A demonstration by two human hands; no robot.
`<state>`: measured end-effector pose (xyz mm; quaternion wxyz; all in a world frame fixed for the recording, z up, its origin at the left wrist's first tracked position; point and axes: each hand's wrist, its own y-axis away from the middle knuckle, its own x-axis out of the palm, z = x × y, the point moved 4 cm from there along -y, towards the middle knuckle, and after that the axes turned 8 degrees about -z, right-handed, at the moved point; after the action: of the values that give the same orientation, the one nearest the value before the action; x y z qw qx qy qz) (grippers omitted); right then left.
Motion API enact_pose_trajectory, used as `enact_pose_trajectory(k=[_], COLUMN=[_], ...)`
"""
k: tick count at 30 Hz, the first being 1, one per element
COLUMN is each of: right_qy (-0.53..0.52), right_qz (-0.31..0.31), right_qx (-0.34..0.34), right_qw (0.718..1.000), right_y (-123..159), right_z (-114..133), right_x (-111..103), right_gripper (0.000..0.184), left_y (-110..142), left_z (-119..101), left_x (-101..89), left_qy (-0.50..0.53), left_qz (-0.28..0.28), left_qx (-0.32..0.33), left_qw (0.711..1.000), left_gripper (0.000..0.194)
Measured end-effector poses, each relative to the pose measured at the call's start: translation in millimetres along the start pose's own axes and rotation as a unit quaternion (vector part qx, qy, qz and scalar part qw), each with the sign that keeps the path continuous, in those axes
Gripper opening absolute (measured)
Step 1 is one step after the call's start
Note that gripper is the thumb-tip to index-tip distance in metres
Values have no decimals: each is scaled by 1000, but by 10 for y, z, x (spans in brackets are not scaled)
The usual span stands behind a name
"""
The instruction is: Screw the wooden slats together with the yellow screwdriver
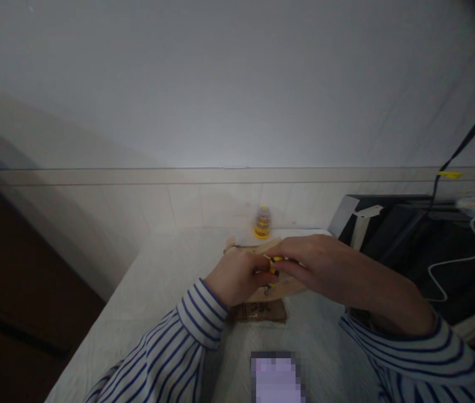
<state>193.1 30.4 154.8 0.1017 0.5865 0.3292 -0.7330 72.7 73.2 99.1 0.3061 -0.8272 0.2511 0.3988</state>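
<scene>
My left hand (237,275) and my right hand (316,263) meet over the middle of a white table (153,291). Both are closed in a pinch round a small yellow and black tool (274,264) that looks like a small screwdriver. Its tip points down at a pale wooden piece (281,288) lying under my hands. A brown paper packet (260,312) with dark print lies just in front of the wood. Both forearms wear blue and white striped sleeves.
A small yellow bit holder (263,223) with a clear dome stands at the table's back edge by the tiled wall. A dark surface (409,240) with a white cable (468,257) and a black cable lies at the right. A blurred patch (277,378) sits near me.
</scene>
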Motion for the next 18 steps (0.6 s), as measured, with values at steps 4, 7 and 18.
enact_pose_trajectory(k=[4, 7, 18], right_qy=[12, 18, 37], right_qz=[14, 21, 4], right_qx=[30, 36, -3], right_qw=[999, 999, 999], right_y=[-6, -3, 32], right_z=[-24, -35, -34], right_x=[4, 2, 9], right_gripper=[18, 19, 23], left_y=[15, 25, 29], left_z=[0, -4, -26], left_x=[8, 18, 19], left_qy=[12, 17, 45], left_qz=[-5, -5, 16], left_qx=[20, 30, 37], left_qw=[1000, 999, 998], left_gripper=[17, 18, 20])
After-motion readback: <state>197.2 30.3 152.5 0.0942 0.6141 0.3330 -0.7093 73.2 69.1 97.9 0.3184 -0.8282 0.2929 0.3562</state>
